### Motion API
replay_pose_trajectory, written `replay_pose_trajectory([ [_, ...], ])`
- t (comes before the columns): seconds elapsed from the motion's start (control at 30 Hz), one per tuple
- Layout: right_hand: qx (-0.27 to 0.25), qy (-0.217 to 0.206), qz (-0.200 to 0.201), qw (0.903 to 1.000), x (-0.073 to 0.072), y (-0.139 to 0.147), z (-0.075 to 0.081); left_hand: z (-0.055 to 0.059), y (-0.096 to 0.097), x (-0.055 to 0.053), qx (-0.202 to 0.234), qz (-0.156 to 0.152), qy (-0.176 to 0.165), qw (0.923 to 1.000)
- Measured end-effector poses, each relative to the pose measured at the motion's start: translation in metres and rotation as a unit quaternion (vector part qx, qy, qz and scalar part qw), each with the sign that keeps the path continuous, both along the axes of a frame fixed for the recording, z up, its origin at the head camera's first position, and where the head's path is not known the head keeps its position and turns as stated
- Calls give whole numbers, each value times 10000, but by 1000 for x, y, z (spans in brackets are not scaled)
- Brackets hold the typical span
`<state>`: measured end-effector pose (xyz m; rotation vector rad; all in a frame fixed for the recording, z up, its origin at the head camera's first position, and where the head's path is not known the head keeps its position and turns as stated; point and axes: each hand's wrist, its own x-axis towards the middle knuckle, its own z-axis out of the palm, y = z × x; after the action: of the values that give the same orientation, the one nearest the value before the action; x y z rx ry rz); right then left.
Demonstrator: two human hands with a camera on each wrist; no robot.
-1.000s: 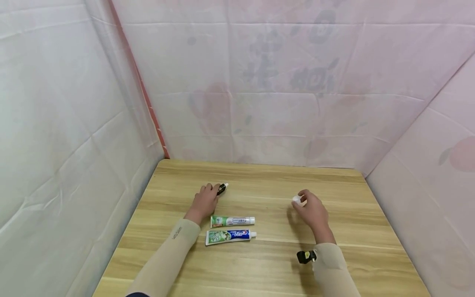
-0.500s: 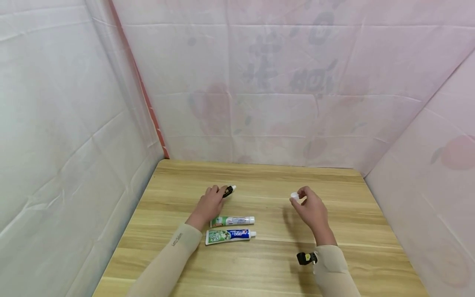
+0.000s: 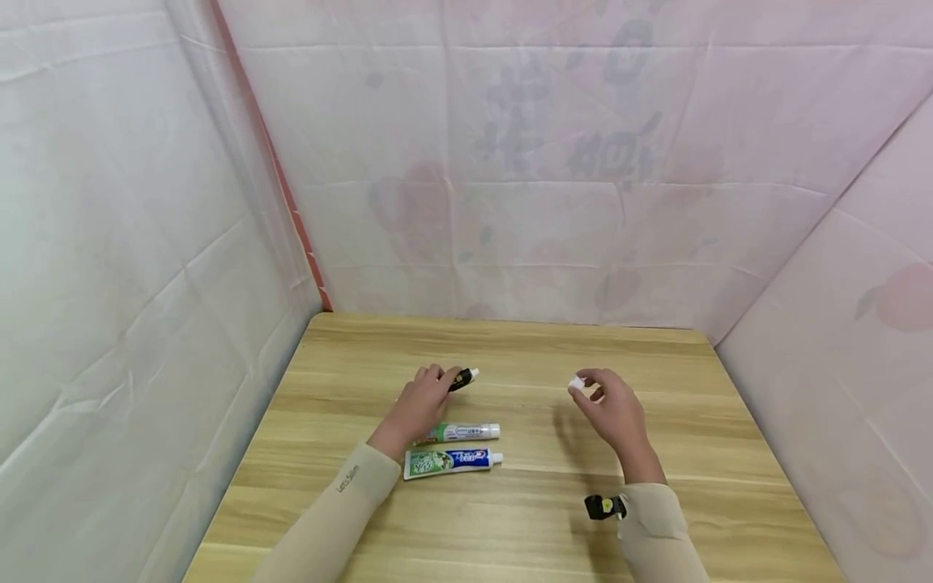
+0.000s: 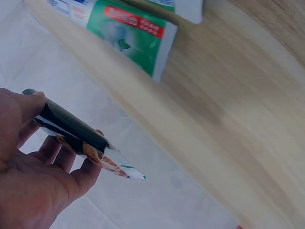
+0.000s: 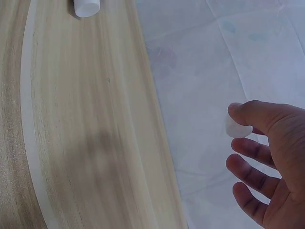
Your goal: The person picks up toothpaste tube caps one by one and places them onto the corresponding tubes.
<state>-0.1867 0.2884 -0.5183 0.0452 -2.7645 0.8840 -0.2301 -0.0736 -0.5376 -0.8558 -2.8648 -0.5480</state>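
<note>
My left hand [image 3: 421,405] holds a black toothpaste tube [image 3: 464,378] above the table, its white nozzle end pointing right. In the left wrist view, thumb and fingers are round the tube [image 4: 71,126], whose flat crimped end sticks out of the grip. Farther right, my right hand [image 3: 615,411] pinches a small white cap [image 3: 576,382] between thumb and forefinger. The right wrist view shows the cap [image 5: 238,130] under the thumb, the other fingers spread apart. Near the left wrist lie a green-and-white toothpaste tube [image 3: 470,432], partly hidden by the hand, and a green-and-blue toothpaste tube [image 3: 448,462].
Both lying tubes rest on a wood-grain table [image 3: 539,518] with their caps to the right. Pale sheets [image 3: 525,243] enclose the table at the back and sides. A small black device [image 3: 603,508] is at the right wrist.
The left hand has moved right with the black tube, toward the right hand. The right hand has shifted slightly left and up, and the cap has turned. The two lying tubes stay put.
</note>
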Motion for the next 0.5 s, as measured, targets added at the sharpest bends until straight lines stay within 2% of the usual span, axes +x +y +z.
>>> replay_pose_trajectory([
  [0.13,20,46,110,9999,1,-1,0,2,1,3,-75,-134,16,9999],
  [0.3,-52,67,240,9997,4,-4,-1,4,1,7,6,-407,-133,9991],
  [0.5,-103,77,445,9989,7,-14,-4,7,3,10,-13,-559,-141,9983],
])
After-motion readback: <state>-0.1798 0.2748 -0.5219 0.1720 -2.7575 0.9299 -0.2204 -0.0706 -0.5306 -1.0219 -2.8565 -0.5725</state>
